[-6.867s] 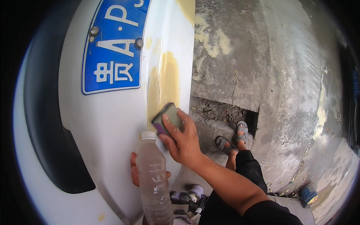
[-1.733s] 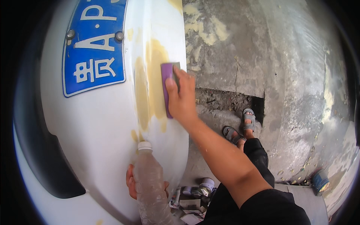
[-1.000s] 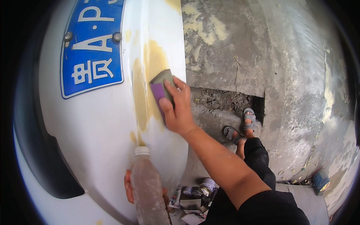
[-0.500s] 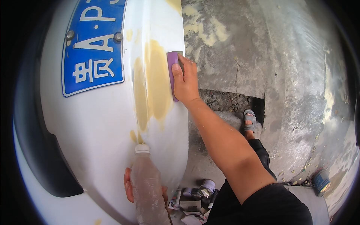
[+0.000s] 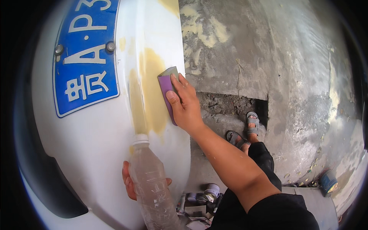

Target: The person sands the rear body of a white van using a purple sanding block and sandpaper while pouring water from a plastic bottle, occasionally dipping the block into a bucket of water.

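My right hand (image 5: 186, 107) is closed around a purple sanding block (image 5: 167, 90) with a grey face at its far end. The block sits tilted at the right edge of a tan filler patch (image 5: 151, 92) on a white car panel (image 5: 92, 153). Close to me, my left hand (image 5: 128, 183) grips a clear plastic bottle (image 5: 149, 182) with a white cap and cloudy content. Its cap points away from me, over the near end of the patch. The bottle hides most of my left hand, with fingertips showing on both sides.
A blue licence plate (image 5: 86, 65) is bolted on the panel's left. Black trim (image 5: 50, 180) curves at lower left. A rubble-filled pit (image 5: 226, 103) breaks the concrete floor beside my sandalled feet (image 5: 251, 124). Tins and clutter (image 5: 203, 197) lie below; a blue can (image 5: 328, 183) stands right.
The view has shifted, and the plate appears lower and farther left. The sanding block is now more tilted. My left hand has carried the bottle farther along the patch. A second sandalled foot shows.
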{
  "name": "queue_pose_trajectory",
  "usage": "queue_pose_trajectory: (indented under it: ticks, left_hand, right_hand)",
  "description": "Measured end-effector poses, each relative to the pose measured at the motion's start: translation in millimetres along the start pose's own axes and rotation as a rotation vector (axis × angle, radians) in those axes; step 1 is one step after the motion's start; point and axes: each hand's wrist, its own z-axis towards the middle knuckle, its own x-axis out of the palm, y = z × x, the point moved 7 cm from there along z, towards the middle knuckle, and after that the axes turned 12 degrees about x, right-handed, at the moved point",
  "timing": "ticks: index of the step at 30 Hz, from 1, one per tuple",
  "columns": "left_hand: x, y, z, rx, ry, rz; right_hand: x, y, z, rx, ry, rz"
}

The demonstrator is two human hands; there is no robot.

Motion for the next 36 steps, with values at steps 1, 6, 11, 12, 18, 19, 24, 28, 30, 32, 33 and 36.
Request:
queue_pose_trajectory:
  ticks: [1,6,11,12,18,19,24,28,30,32,33,36]
  left_hand:
    - [2.6,2.7,3.9,-0.025,-0.005,-0.015]
    - [12.3,-0.5,13.5,-0.326,-0.119,-0.185]
    - [16.1,-2.7,17.2,-0.166,-0.069,-0.176]
    - [16.2,-0.9,12.5,-0.153,-0.08,-0.174]
    - [13.5,4.5,26.4,-0.151,0.076,-0.091]
    - [13.0,4.9,19.0,-0.074,0.03,-0.09]
    - [15.6,3.5,10.8,0.032,-0.021,-0.068]
    - [15.5,7.6,0.2,-0.076,-0.053,-0.089]
    - [16.7,4.9,8.3,-0.134,-0.048,-0.091]
    - [7.5,13.7,-16.0,-0.289,-0.305,-0.078]
    - [8.4,23.6,-48.8,-0.408,-0.565,-0.075]
    - [12.1,7.6,-11.9,-0.261,-0.276,-0.05]
  right_hand:
    - [1.7,0.1,-21.4,0.02,0.025,-0.014]
    - [4.6,-17.0,-94.9,0.084,0.082,0.064]
    - [1.4,11.0,74.0,0.067,-0.03,0.141]
    - [2.6,9.3,71.9,0.055,-0.018,0.128]
    - [10.1,-19.5,-79.6,0.091,0.141,0.073]
    - [8.2,-20.5,-82.4,0.094,0.133,0.08]
    - [8.4,15.8,66.3,-0.029,-0.016,0.056]
    - [9.8,13.2,34.4,-0.058,0.061,0.038]
    - [10.2,1.1,-53.3,-0.028,0.122,0.027]
    - [11.5,-1.9,-79.9,-0.021,0.15,0.047]
    - [11.8,4.6,-71.4,-0.041,0.146,0.057]
    - [11.2,25.9,22.7,-0.096,0.034,0.029]
